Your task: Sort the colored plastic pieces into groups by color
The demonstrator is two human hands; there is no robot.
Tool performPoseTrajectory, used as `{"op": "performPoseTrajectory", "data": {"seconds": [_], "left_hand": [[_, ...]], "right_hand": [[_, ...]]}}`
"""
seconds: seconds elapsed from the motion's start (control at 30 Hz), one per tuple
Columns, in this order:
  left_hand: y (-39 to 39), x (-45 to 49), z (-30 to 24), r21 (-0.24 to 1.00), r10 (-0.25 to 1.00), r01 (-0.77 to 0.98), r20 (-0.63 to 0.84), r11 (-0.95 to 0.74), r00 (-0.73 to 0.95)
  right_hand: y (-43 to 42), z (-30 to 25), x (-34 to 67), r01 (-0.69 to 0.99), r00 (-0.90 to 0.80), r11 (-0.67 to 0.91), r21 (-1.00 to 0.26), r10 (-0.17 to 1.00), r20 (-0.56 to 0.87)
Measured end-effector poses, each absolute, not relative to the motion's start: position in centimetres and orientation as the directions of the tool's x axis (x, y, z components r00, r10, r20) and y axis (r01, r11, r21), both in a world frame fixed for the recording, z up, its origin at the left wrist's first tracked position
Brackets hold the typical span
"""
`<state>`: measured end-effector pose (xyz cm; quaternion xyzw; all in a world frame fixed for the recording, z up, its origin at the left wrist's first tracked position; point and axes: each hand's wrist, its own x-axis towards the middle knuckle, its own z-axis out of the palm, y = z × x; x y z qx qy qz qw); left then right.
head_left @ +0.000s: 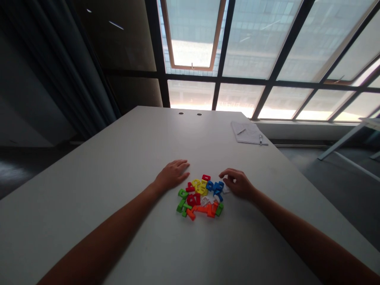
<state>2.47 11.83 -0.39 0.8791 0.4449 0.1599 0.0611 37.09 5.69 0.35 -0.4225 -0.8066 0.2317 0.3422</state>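
Observation:
A loose pile of small plastic building pieces lies on the white table point(118, 198) between my hands. Yellow pieces point(199, 187) and a red piece point(206, 177) are at its far side, blue pieces point(218, 187) at the right. Green pieces point(181, 204) sit at the left, orange pieces point(204, 209) along the near edge, and several white ones point(206, 200) in the middle. My left hand point(173, 173) rests flat left of the pile, fingers spread, holding nothing. My right hand point(237, 182) is beside the blue pieces, fingers loosely bent and apart; a white piece point(226, 190) lies by it, partly hidden.
Sheets of paper point(246, 132) with pens on them lie at the table's far right edge. Two round cable holes point(190, 114) are at the far end. Windows stand beyond, a dark curtain point(65, 59) hangs left, and another table point(350, 134) is at the right.

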Motion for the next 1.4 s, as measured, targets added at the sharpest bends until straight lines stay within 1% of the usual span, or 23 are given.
{"op": "performPoseTrajectory", "data": {"seconds": [0.07,0.13,0.23,0.37,0.47,0.53,0.6,0.7,0.77,0.83,0.93,1.03,1.1,1.17,1.23,1.27,1.33,1.4], "left_hand": [[11.8,2.5,-0.3,0.25,0.804,0.765,0.223,-0.593,0.551],[11.7,2.5,-0.3,0.247,0.804,0.766,0.22,-0.594,0.552],[11.7,2.4,-0.3,0.242,0.802,0.766,0.221,-0.596,0.555],[11.8,2.4,-0.4,0.249,0.802,0.763,0.226,-0.596,0.553],[11.9,2.4,-0.5,0.246,0.801,0.764,0.229,-0.597,0.553],[11.9,2.4,-0.5,0.236,0.801,0.767,0.227,-0.597,0.554],[11.9,2.4,-0.5,0.228,0.801,0.769,0.221,-0.597,0.556],[11.8,2.5,-0.5,0.225,0.802,0.771,0.223,-0.596,0.555],[11.7,2.6,-0.6,0.219,0.805,0.777,0.229,-0.59,0.547],[11.6,2.7,-0.6,0.209,0.81,0.786,0.232,-0.582,0.538],[11.4,2.9,-0.6,0.198,0.818,0.798,0.232,-0.569,0.526],[11.4,3.0,-0.7,0.191,0.823,0.805,0.233,-0.561,0.518],[11.4,3.1,-0.7,0.189,0.822,0.805,0.238,-0.562,0.518],[11.4,3.1,-0.8,0.188,0.823,0.807,0.242,-0.56,0.515],[11.4,3.1,-0.8,0.185,0.822,0.808,0.247,-0.559,0.513],[11.4,3.1,-0.8,0.182,0.822,0.808,0.248,-0.56,0.513],[11.4,3.0,-0.8,0.178,0.821,0.809,0.245,-0.56,0.515],[11.4,3.0,-0.7,0.177,0.823,0.81,0.233,-0.559,0.517]], "right_hand": [[5.5,0.6,37.2,0.483,-0.498,0.601,-0.637,0.786,0.365],[5.3,0.9,37.3,0.451,-0.576,0.637,-0.625,0.743,0.341],[5.4,1.0,37.5,0.472,-0.603,0.632,-0.614,0.74,0.299],[6.4,0.5,38.7,0.535,-0.531,0.602,-0.593,0.786,0.318],[7.7,-0.3,40.2,0.617,-0.425,0.556,-0.557,0.831,0.359],[8.6,-0.8,41.3,0.703,-0.372,0.526,-0.478,0.845,0.384],[9.3,-1.3,42.1,0.809,-0.341,0.47,-0.353,0.864,0.37],[10.0,-1.9,42.6,0.924,-0.281,0.334,-0.188,0.924,0.261],[10.3,-2.3,42.6,0.96,-0.222,0.247,-0.133,0.958,0.18],[10.5,-2.6,42.5,0.976,-0.179,0.191,-0.102,0.977,0.118],[11.0,-2.7,42.2,0.984,-0.15,0.156,-0.087,0.986,0.073],[11.9,-2.3,42.1,0.989,-0.123,0.129,-0.073,0.989,0.08],[12.5,-2.1,42.2,0.991,-0.106,0.114,-0.069,0.988,0.11],[12.8,-2.0,42.4,0.986,-0.125,0.142,-0.088,0.977,0.174],[12.4,-1.9,42.6,0.956,-0.23,0.27,-0.118,0.934,0.272],[12.0,-1.9,42.6,0.919,-0.315,0.372,-0.129,0.892,0.325],[10.7,-1.6,42.2,0.797,-0.489,0.586,-0.143,0.766,0.417],[9.2,-1.2,41.2,0.653,-0.6,0.74,-0.163,0.636,0.485]]}}
